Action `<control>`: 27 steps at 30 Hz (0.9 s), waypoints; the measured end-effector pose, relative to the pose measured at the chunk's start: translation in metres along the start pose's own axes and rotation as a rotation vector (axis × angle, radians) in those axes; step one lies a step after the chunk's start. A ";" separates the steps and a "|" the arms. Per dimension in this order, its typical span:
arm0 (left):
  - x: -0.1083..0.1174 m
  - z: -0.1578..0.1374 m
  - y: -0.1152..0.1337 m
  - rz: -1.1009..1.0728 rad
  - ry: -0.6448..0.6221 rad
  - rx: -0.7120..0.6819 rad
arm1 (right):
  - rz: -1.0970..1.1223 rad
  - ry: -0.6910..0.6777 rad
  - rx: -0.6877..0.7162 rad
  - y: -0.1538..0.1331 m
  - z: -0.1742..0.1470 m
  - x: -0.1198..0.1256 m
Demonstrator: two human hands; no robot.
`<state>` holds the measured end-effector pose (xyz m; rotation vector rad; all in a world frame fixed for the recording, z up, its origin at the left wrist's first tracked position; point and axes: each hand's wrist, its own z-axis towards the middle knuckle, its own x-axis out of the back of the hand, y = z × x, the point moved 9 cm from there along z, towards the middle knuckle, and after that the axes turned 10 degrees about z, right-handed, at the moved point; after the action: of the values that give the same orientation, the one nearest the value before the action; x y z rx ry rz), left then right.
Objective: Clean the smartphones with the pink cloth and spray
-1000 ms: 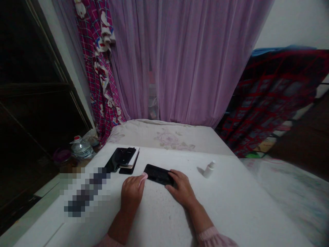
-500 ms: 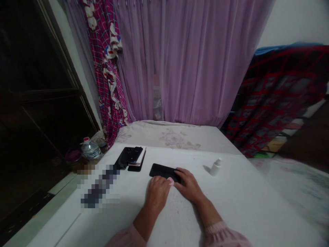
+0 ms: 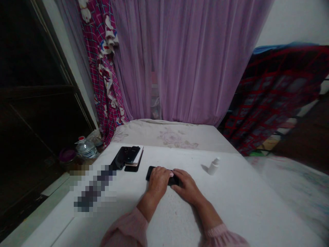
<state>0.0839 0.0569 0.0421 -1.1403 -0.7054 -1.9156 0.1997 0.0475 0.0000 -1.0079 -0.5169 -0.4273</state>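
Note:
A black smartphone (image 3: 175,180) lies flat on the white table, partly covered by both hands. My left hand (image 3: 158,180) rests over its left and middle part, fingers bent and closed on a small pink cloth (image 3: 171,174) pressed to the phone's surface. Most of that cloth is hidden under the fingers. At the phone's right end, my right hand (image 3: 187,185) grips it, thumb at the near edge and fingers at the far edge. To the right stands a small white bottle (image 3: 214,166), apart from both hands.
Several phones (image 3: 132,156) lie stacked at the back left, beside a blurred-out patch (image 3: 95,188). Beyond the white table (image 3: 231,206) is a flowered cloth (image 3: 169,135), then purple curtains (image 3: 190,61). A water bottle (image 3: 86,148) stands low on the left.
My left hand has slid away from me, up over the phone with the pink cloth. My right hand stays on the phone's right end. The whole view has shifted slightly.

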 end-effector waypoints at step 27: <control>0.004 -0.004 -0.103 0.003 0.020 0.235 | 0.003 0.034 -0.025 0.002 -0.002 0.001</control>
<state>-0.0057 0.1085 0.0367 -0.9731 -0.8913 -1.7852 0.2022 0.0467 -0.0009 -1.0236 -0.4808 -0.4482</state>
